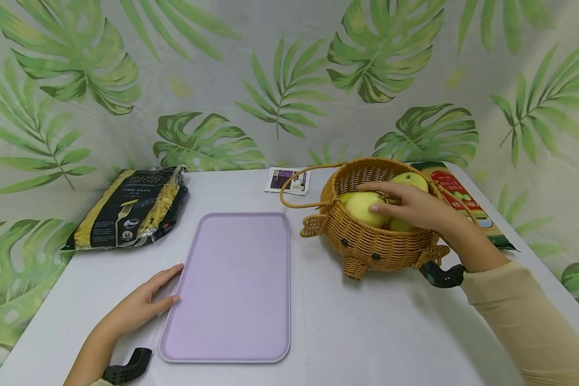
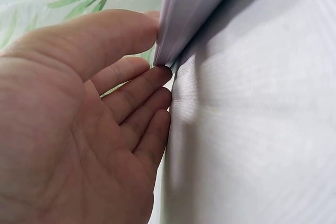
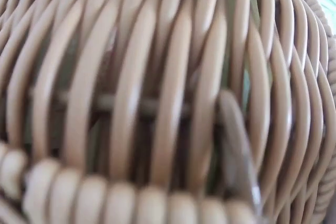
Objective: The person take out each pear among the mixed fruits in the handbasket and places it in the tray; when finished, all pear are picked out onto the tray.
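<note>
A wicker basket (image 1: 381, 247) with an animal face holds several round yellow-green fruits, like apples or pears. My right hand (image 1: 410, 202) reaches over its rim and grips one pale yellow-green fruit (image 1: 365, 208), thumb on the near side and fingers over the top. Another such fruit (image 1: 411, 180) lies behind that hand. The right wrist view shows only the basket's weave (image 3: 142, 93); fruit and hand are hidden there. At the left edge of a lilac tray (image 1: 231, 289), my left hand (image 1: 137, 305) rests with fairly straight fingers. Its thumb touches the tray's rim (image 2: 170, 19) in the left wrist view.
A black bag of penne pasta (image 1: 127, 209) lies at the back left. Behind the tray is a small white and purple packet (image 1: 288, 180). A red and green package (image 1: 463, 201) lies behind the basket's right side. The basket's handle (image 1: 294, 205) leans left.
</note>
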Motion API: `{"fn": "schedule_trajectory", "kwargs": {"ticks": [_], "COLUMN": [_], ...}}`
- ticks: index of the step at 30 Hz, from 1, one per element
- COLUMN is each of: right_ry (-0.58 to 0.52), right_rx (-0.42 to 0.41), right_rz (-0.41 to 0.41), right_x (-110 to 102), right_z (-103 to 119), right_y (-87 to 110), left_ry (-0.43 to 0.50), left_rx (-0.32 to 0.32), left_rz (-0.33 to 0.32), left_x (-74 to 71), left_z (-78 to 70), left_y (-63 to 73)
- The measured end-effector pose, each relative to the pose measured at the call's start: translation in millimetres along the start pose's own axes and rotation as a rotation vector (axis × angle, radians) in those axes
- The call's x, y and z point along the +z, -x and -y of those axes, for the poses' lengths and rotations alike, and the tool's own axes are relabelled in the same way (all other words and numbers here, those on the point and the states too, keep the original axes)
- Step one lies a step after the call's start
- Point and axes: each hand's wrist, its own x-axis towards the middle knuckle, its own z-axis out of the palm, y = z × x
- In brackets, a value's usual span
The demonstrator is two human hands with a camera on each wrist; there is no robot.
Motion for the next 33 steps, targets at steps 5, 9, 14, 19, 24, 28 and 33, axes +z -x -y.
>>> {"fn": "schedule_trajectory", "kwargs": {"ticks": [5, 9, 14, 19, 24, 28, 33], "right_ry": [-0.019, -0.067, -0.117, -0.137, -0.137, -0.124, -0.095], "right_rx": [-0.006, 0.010, 0.076, 0.122, 0.111, 0.100, 0.085], "right_rz": [0.003, -0.007, -0.027, -0.006, 0.021, 0.022, -0.005], "right_x": [-0.2, 0.3, 1.9, 1.9, 1.3, 1.3, 2.4], "right_z": [1.9, 1.9, 2.0, 4.0, 3.4, 3.1, 4.0], "right_y": [-4.8, -6.5, -6.6, -6.9, -8.0, -8.1, -6.3], "left_ry": [-0.004, -0.003, -0.002, 0.001, 0.003, 0.008, 0.004], "left_rx": [0.004, 0.009, 0.016, 0.021, 0.023, 0.023, 0.019], "left_rz": [-0.004, -0.005, -0.008, -0.011, -0.016, -0.016, -0.016], "left_x": [0.3, 0.3, -0.1, -0.1, 0.2, 0.4, 0.6], "left_z": [0.1, 0.2, 0.7, 1.0, 1.2, 0.8, 0.6], "left_y": [0.1, 0.0, 0.0, 0.1, 0.4, 0.7, 0.5]}}
